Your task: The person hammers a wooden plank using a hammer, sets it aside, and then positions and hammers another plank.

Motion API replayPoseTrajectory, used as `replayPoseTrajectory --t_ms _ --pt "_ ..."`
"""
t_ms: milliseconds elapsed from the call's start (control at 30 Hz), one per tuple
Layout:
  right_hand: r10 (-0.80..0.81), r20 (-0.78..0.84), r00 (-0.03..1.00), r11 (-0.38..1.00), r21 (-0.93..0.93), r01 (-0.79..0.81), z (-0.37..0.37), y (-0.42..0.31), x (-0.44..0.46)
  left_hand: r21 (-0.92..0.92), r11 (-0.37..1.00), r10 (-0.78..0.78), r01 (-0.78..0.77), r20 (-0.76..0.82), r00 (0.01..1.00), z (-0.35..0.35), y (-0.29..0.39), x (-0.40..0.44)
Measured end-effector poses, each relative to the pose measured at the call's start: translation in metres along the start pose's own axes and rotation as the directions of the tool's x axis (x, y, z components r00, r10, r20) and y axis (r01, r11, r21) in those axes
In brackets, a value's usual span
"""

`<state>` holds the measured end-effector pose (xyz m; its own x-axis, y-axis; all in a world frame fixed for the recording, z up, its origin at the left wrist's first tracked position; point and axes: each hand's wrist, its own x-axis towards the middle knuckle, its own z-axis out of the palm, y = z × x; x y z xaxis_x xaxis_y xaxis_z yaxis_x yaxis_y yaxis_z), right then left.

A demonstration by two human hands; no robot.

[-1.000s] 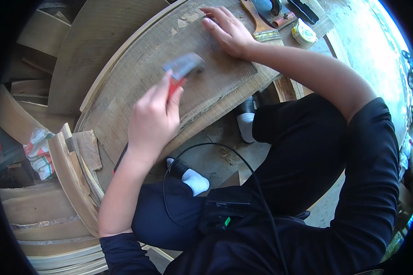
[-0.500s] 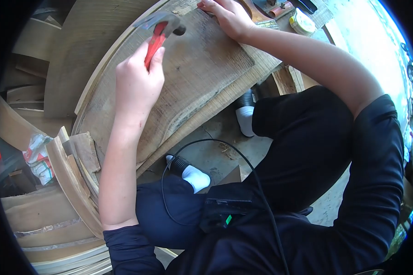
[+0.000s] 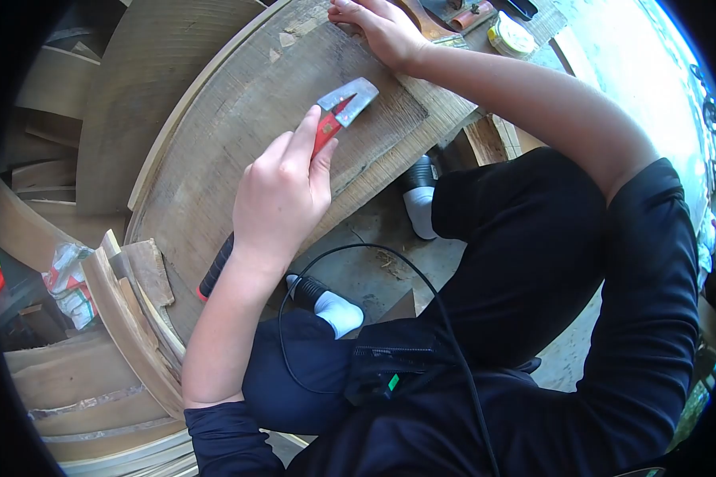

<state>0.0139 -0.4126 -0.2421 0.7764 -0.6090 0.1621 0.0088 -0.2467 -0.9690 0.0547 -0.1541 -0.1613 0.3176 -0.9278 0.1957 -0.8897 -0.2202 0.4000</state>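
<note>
My left hand [image 3: 282,187] is closed around a red claw hammer [image 3: 346,103]. The hammer's head is up over a weathered wooden board [image 3: 294,87], its split claw toward me, and the black grip shows below my wrist. Much of the handle is hidden by my hand. At the far side of the board, my right hand [image 3: 382,36] rests on the wood with its fingers stretched to the left. Whether a small thing lies under those fingertips I cannot see. Small pale wood chips [image 3: 286,38] lie on the board left of them.
A yellow-and-white tape measure [image 3: 511,36] and a copper-coloured cylinder [image 3: 471,16] sit beyond my right wrist. Curved wooden planks [image 3: 127,318] are stacked at the left, with a crumpled plastic bag [image 3: 68,286] beside them. A black cable [image 3: 406,258] loops over my lap.
The hammer has swung right and its head has turned, with my left hand moving right and nearer. My right hand has shifted slightly left; the wood chips now show.
</note>
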Motion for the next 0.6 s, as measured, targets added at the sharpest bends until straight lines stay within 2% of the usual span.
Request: replayPoseTrajectory --t_ms 133,200,300,333,367,400,433,500,567,600 --pt "0.009 -0.018 1.0 1.0 0.02 -0.008 -0.001 -0.005 -0.004 -0.058 0.998 0.023 -0.021 0.03 0.999 0.001 0.009 -0.006" --pt "0.016 -0.038 0.999 1.0 0.0 -0.016 0.001 -0.008 -0.003 -0.029 0.994 0.104 -0.102 0.099 0.99 0.007 0.009 -0.01" --pt "0.048 -0.003 0.999 0.998 0.03 -0.048 -0.001 0.005 0.002 -0.025 0.996 0.087 -0.085 0.1 0.991 0.008 0.014 -0.008" --pt "0.098 0.03 0.995 0.934 0.342 -0.102 0.002 0.014 0.008 -0.03 0.996 0.088 -0.085 0.103 0.991 0.01 0.013 -0.007" --pt "0.133 0.077 0.988 0.772 0.617 -0.152 0.003 0.024 0.013 -0.048 0.996 0.074 -0.071 0.071 0.995 0.011 0.01 -0.004" --pt "0.227 0.076 0.971 0.713 0.666 -0.218 0.001 0.024 0.017 -0.064 0.996 0.061 -0.059 0.038 0.997 0.011 0.006 0.0" --pt "0.226 0.071 0.971 0.714 0.666 -0.215 0.0 0.024 0.019 -0.065 0.996 0.066 -0.063 0.038 0.997 0.01 0.003 0.003" --pt "0.249 0.064 0.966 0.631 0.746 -0.213 -0.003 0.023 0.021 -0.024 0.999 0.039 -0.039 0.004 0.999 0.008 -0.005 0.01" --pt "0.256 0.062 0.965 0.639 0.738 -0.217 -0.008 0.021 0.021 -0.031 0.999 0.019 -0.019 -0.002 1.0 0.005 -0.012 0.018" --pt "0.258 0.068 0.964 0.645 0.73 -0.225 -0.009 0.022 0.021 -0.038 0.999 -0.007 0.005 -0.054 0.999 0.006 -0.018 0.023"
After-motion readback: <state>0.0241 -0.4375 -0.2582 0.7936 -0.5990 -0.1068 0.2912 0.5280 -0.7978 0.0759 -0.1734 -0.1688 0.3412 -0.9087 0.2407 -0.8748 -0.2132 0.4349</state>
